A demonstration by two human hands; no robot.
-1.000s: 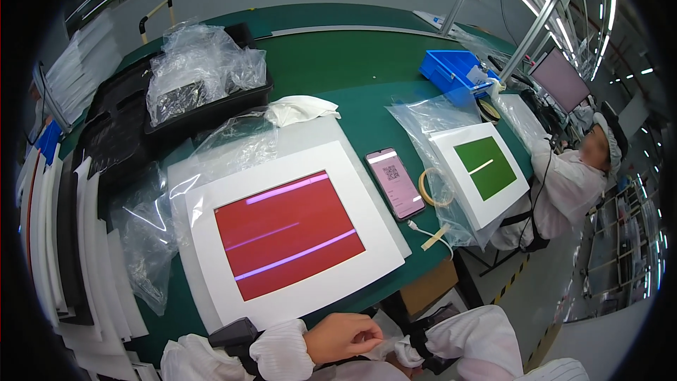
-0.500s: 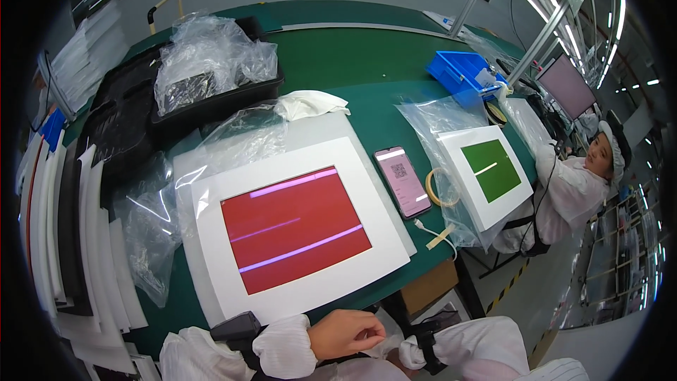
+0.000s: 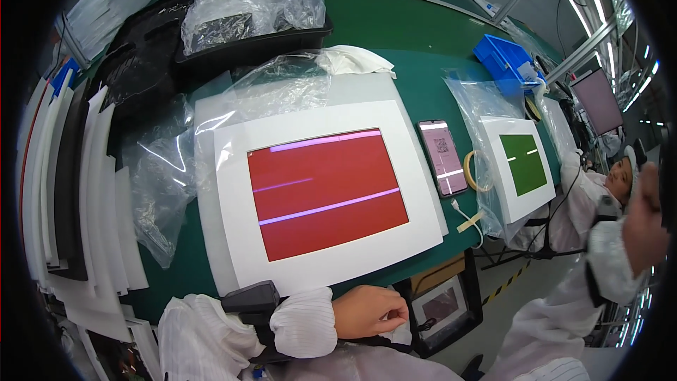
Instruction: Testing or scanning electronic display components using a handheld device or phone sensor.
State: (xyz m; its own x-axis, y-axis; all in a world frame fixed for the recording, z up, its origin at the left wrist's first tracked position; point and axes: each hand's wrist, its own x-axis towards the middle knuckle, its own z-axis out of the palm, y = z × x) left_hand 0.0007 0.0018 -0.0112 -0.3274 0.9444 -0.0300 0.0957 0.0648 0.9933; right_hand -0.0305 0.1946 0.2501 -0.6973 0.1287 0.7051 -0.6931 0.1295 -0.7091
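Observation:
At the table's near edge, my left hand [image 3: 370,312] has its fingers curled in, and no object shows in them. My right hand [image 3: 643,222] is raised at the far right rim of the view, with its fingers cut off and blurred. In front of me lies a flat panel with a red screen [image 3: 331,194] and a wide white border, resting on a white foam sheet [image 3: 208,240]. Clear plastic film [image 3: 275,88] covers its upper left corner. Right of it are a phone [image 3: 442,159] and a similar panel with a green screen [image 3: 523,164].
A black tray [image 3: 247,58] heaped with clear plastic bags stands at the back left. White and dark sheets [image 3: 70,197] stand upright on the left. A blue bin [image 3: 504,60], a tape roll [image 3: 478,171] and a white cable [image 3: 469,215] lie rightward. A seated co-worker [image 3: 589,187] is beyond.
My right hand has come up from my lap to the right rim. The view has shifted, so the table's things appear further right and higher. The left hand stays curled.

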